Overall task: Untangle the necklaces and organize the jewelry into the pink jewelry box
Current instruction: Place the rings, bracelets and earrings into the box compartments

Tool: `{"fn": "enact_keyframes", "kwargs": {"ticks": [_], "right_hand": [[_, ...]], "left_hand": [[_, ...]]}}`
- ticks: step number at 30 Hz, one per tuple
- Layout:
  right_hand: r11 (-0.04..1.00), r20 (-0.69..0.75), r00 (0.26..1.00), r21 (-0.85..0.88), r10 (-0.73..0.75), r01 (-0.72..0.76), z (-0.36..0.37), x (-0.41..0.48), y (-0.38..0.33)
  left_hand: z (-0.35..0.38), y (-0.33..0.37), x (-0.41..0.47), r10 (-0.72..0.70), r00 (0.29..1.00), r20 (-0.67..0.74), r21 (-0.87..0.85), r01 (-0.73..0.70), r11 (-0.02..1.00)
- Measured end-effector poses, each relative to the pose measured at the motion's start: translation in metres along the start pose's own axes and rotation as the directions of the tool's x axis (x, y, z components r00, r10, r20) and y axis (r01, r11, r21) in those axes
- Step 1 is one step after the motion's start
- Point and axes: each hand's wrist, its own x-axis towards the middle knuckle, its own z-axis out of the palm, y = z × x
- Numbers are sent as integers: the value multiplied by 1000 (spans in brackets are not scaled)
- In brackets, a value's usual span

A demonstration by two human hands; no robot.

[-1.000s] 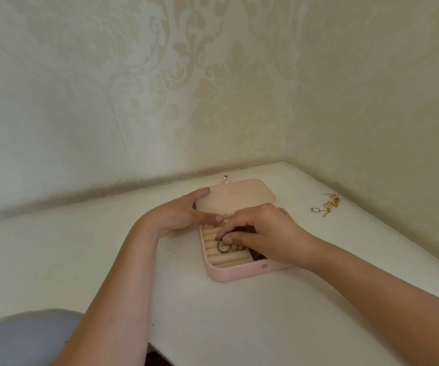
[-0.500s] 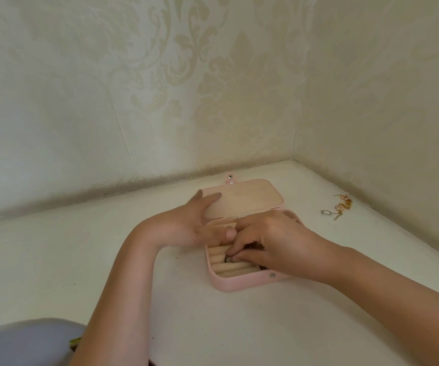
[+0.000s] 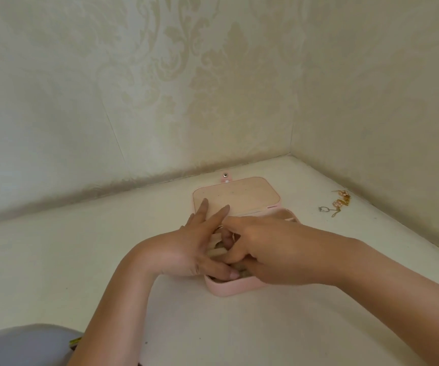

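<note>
Half pink jewelry box hidden — left hand, right hand over it.

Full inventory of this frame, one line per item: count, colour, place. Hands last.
pink jewelry box: 1, pink, open on the table centre, lid laid back toward the wall
ring rolls: count hidden, beige, inside the box, between the hands
gold jewelry pile: 1 cluster, gold with pinkish beads, on the table right of the box
silver ring: 1, silver, at the pile's left edge
table: 1, white, in a wall corner
wallpaper: cream, patterned, both walls
grey fabric: 1, grey, bottom-left corner
left hand: 1, fingers straight, over the box's left side
right hand: 1, fingers curled down into the box; grasp hidden
</note>
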Motion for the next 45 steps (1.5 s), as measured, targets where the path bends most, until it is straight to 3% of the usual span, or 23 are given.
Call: {"fn": "enact_keyframes", "kwargs": {"ticks": [4, 14, 17, 19, 21, 24, 26, 29, 34, 38, 45], "right_hand": [[999, -38, 999, -42, 25, -26, 0, -2, 8], [976, -17, 998, 212, 55, -51, -1, -6, 20], [903, -144, 983, 428, 114, -42, -11, -8, 29], [846, -287, 917, 526, 277, -91, -23, -13, 47], [844, -395, 798, 477, 455, -245, -35, -23, 71], [783, -439, 648, 339, 623, -522, -45, -42, 107], [727, -414, 604, 289, 681, -622, -46, -53, 125], [692, -305, 624, 245, 720, -679, -47, -64, 134], [711, -198, 685, 273, 701, -648, -37, -57, 134], [698, -140, 710, 387, 691, -603, -26, -49, 138], [672, -87, 702, 394, 707, -627, -23, -48, 145]], "left_hand": [[-2, 2, -2, 11, 1000, 7, 2, -11, 1000], [-8, -13, -3, 109, 994, 22, -110, -105, 988], [-9, -10, -4, 114, 993, 21, -174, -109, 979], [-7, -7, -4, 92, 996, -11, -229, -92, 969], [-6, -6, -2, 74, 996, -46, -236, -82, 968], [-5, -6, 0, 58, 997, -59, -207, -69, 976], [-5, -6, 1, 59, 997, -56, -203, -69, 977], [-6, -5, 0, 58, 996, -61, -230, -71, 971], [-5, -7, 3, 47, 995, -84, -222, -65, 973], [-5, -8, 4, 46, 992, -119, -254, -76, 964], [-8, -8, 5, -30, 922, -386, -339, -112, 934]]}}
